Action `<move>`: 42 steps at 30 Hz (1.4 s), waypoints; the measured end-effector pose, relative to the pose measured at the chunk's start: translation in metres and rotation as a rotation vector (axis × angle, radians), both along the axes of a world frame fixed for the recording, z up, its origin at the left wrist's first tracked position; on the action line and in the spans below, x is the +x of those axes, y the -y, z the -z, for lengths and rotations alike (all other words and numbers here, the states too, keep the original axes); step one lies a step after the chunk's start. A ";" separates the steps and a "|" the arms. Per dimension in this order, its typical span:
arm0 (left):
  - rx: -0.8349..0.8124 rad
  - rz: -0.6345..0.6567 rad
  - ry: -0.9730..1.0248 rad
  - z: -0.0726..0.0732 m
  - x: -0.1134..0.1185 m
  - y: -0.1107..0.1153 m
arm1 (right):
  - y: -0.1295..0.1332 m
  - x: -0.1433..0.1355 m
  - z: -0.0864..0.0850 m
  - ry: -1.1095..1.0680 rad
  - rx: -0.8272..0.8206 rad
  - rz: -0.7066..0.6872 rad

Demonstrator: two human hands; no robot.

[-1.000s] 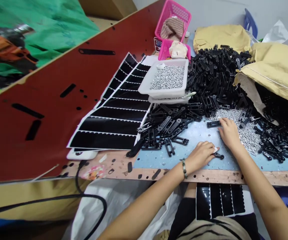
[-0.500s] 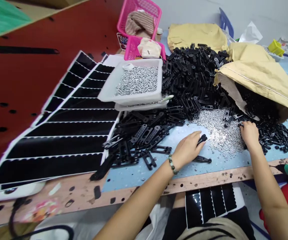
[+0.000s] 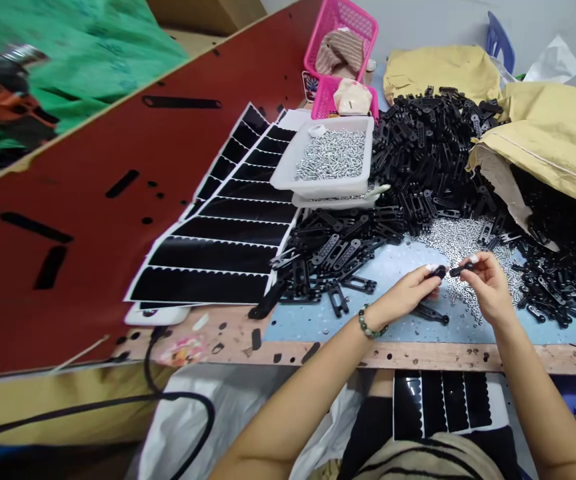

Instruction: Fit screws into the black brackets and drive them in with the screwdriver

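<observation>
Over the screw pile, my left hand (image 3: 411, 291) is closed on a black plastic piece (image 3: 438, 272), pinched at its fingertips. Facing it, my right hand (image 3: 491, 288) pinches a smaller black plastic piece (image 3: 461, 269). The ends of the two pieces are close together; whether they touch I cannot tell. White coverings show on some fingertips. Below the left hand a long black plastic part (image 3: 432, 314) lies on the blue mat (image 3: 358, 325). Small silver screws and nuts (image 3: 451, 241) are spread behind and under both hands.
A large heap of black plastic parts (image 3: 428, 147) fills the back. White tubs (image 3: 363, 183) of screws and pink baskets (image 3: 313, 60) stand left of it. A yellow sack (image 3: 553, 143) spills small black pieces (image 3: 551, 290) at right. Black sticker sheets (image 3: 203, 250) lie left.
My right hand has come away from the small black pieces by the sack, bringing one toward my left hand. Both hands are now close together in front. The view has swung left.
</observation>
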State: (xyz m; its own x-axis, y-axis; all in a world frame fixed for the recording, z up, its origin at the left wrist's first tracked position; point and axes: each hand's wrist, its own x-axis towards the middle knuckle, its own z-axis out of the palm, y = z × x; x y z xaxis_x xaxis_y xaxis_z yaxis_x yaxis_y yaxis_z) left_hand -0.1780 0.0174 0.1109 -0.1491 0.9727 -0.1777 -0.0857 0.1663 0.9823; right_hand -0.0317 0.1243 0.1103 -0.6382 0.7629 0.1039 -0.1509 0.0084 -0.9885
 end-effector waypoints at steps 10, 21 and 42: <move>0.123 -0.103 -0.543 -0.007 0.008 0.002 | 0.009 -0.007 0.006 0.174 0.303 0.038; 0.011 -0.038 -0.795 -0.007 -0.021 0.008 | 0.006 0.016 0.032 0.610 0.799 -0.120; 0.117 0.397 -0.835 0.034 -0.032 -0.014 | 0.027 0.032 0.060 0.617 0.932 -0.029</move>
